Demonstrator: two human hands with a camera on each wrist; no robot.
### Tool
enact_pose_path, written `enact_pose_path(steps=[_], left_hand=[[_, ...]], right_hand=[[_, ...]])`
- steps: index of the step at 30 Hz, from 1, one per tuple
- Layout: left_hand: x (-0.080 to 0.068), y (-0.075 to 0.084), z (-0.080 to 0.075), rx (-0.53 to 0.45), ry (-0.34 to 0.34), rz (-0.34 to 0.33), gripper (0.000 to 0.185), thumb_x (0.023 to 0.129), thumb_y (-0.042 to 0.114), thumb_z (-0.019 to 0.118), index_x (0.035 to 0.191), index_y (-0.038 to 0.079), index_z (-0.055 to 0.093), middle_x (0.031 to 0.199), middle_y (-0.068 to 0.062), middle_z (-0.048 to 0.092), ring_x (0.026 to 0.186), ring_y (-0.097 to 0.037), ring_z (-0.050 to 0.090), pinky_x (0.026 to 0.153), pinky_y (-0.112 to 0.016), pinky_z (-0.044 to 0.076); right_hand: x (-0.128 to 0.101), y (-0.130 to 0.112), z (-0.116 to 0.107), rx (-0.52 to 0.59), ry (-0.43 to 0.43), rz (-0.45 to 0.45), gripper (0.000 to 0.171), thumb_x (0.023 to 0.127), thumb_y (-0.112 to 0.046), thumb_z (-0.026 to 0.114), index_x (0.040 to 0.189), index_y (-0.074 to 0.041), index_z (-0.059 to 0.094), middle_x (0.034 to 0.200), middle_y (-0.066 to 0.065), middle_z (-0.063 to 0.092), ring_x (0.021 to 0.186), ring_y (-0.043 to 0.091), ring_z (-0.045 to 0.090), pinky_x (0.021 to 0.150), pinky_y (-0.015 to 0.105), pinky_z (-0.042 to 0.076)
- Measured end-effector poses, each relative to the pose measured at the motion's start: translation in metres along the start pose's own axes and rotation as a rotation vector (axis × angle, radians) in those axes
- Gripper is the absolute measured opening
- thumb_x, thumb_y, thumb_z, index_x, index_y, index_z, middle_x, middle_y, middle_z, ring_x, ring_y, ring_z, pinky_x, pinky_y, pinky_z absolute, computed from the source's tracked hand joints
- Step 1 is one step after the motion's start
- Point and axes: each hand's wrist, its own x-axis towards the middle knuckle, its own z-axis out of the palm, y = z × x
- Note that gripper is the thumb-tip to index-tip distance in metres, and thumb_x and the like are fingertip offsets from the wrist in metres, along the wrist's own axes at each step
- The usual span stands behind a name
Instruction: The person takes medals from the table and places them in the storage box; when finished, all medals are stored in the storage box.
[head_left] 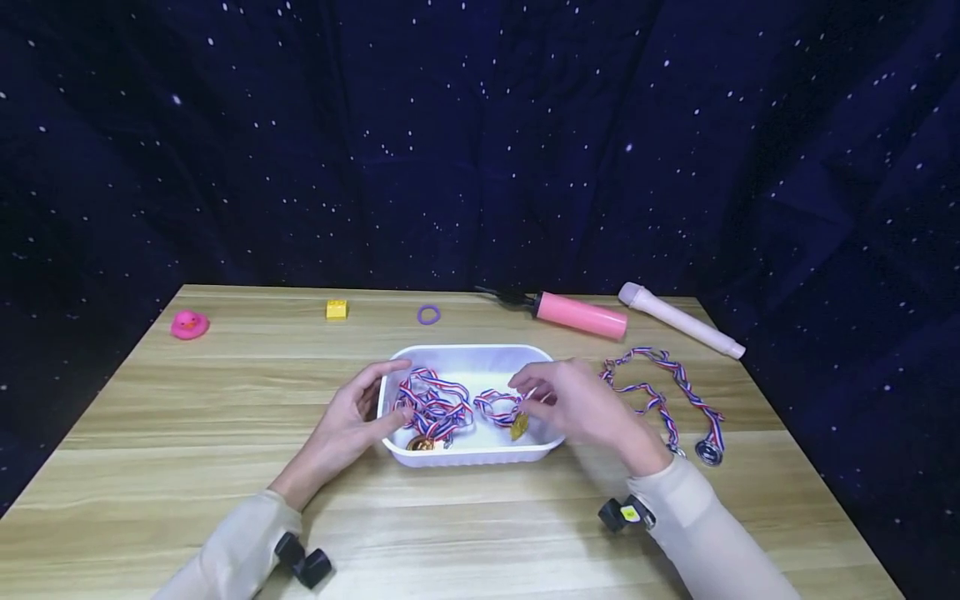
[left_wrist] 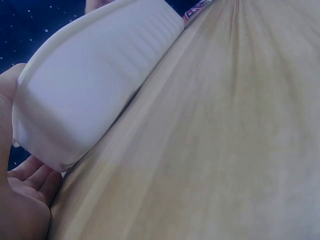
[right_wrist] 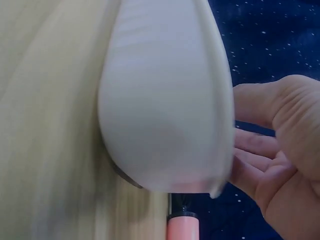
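A white tray (head_left: 465, 457) stands at the middle of the table. My left hand (head_left: 352, 417) grips its left end, thumb over the rim and fingers along the outer wall. Red, white and blue ribbons (head_left: 433, 404) lie heaped in the left half with a gold medal (head_left: 421, 444). Over the right end, my right hand (head_left: 573, 400) reaches inside with bent fingers at another striped ribbon (head_left: 491, 407). A tilted gold medal (head_left: 519, 426) shows just below the thumb. In the right wrist view the tray wall hides the fingertips; I cannot tell whether they pinch the ribbon.
Two ribboned silver medals (head_left: 708, 452) lie right of the tray. Along the back are a pink duck (head_left: 189, 324), a yellow toy block (head_left: 337, 310), a purple ring (head_left: 429, 314), a pink hand pump (head_left: 581, 315) and a pale microphone-shaped tube (head_left: 682, 321). A dark starry cloth hangs behind.
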Motion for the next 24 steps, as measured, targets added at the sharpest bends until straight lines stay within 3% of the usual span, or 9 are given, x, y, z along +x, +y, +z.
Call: enact_pose_path(steps=[4, 8, 11, 12, 18, 24], left_hand=[[0.0, 0.0, 0.0, 0.0, 0.001, 0.001, 0.066, 0.097, 0.014, 0.086, 0.158, 0.02, 0.059, 0.167, -0.008, 0.053, 0.16, -0.031, 0.043, 0.135, -0.034, 0.03], [0.0, -0.002, 0.001, 0.0, 0.002, 0.001, 0.066, 0.097, 0.014, 0.086, 0.158, 0.02, 0.059, 0.168, -0.009, 0.052, 0.16, -0.031, 0.042, 0.136, -0.037, 0.029], [0.0, -0.002, 0.001, 0.005, 0.004, 0.001, 0.066, 0.098, 0.015, 0.086, 0.157, 0.02, 0.06, 0.167, -0.008, 0.052, 0.16, -0.03, 0.042, 0.137, -0.048, 0.025], [0.0, -0.003, 0.001, 0.004, 0.003, 0.001, 0.066, 0.098, 0.014, 0.086, 0.158, 0.02, 0.059, 0.167, -0.008, 0.053, 0.159, -0.03, 0.043, 0.137, -0.043, 0.028], [-0.001, -0.003, 0.001, -0.011, 0.001, 0.013, 0.066, 0.098, 0.011, 0.085, 0.158, 0.018, 0.059, 0.163, -0.012, 0.057, 0.154, -0.033, 0.051, 0.124, -0.016, 0.038], [0.0, -0.003, 0.001, -0.004, -0.004, 0.019, 0.065, 0.098, 0.01, 0.085, 0.158, 0.019, 0.059, 0.162, -0.012, 0.057, 0.154, -0.032, 0.051, 0.127, -0.022, 0.037]], right_hand=[[-0.002, -0.001, -0.012, 0.036, 0.124, -0.033, 0.023, 0.099, -0.003, 0.081, 0.122, -0.008, 0.081, 0.114, 0.005, 0.084, 0.097, 0.015, 0.08, 0.085, 0.038, 0.069], [-0.005, 0.0, -0.025, 0.095, 0.28, -0.104, 0.027, 0.098, 0.001, 0.081, 0.124, -0.007, 0.079, 0.116, 0.003, 0.082, 0.1, 0.019, 0.079, 0.084, 0.038, 0.068], [-0.009, 0.003, -0.038, 0.144, 0.396, -0.161, 0.037, 0.096, 0.005, 0.081, 0.13, -0.006, 0.076, 0.121, 0.005, 0.081, 0.107, 0.023, 0.078, 0.088, 0.035, 0.067], [-0.011, 0.004, -0.042, 0.17, 0.428, -0.176, 0.04, 0.095, 0.007, 0.082, 0.133, -0.005, 0.074, 0.124, 0.006, 0.08, 0.11, 0.023, 0.077, 0.09, 0.034, 0.066], [-0.025, 0.015, -0.063, 0.351, 0.545, -0.211, 0.054, 0.093, 0.016, 0.077, 0.145, 0.001, 0.066, 0.14, 0.01, 0.073, 0.123, 0.024, 0.073, 0.095, 0.026, 0.061], [-0.05, 0.029, -0.079, 0.48, 0.619, -0.221, 0.065, 0.09, 0.026, 0.073, 0.151, 0.009, 0.057, 0.144, 0.021, 0.07, 0.126, 0.027, 0.072, 0.097, 0.026, 0.06]])
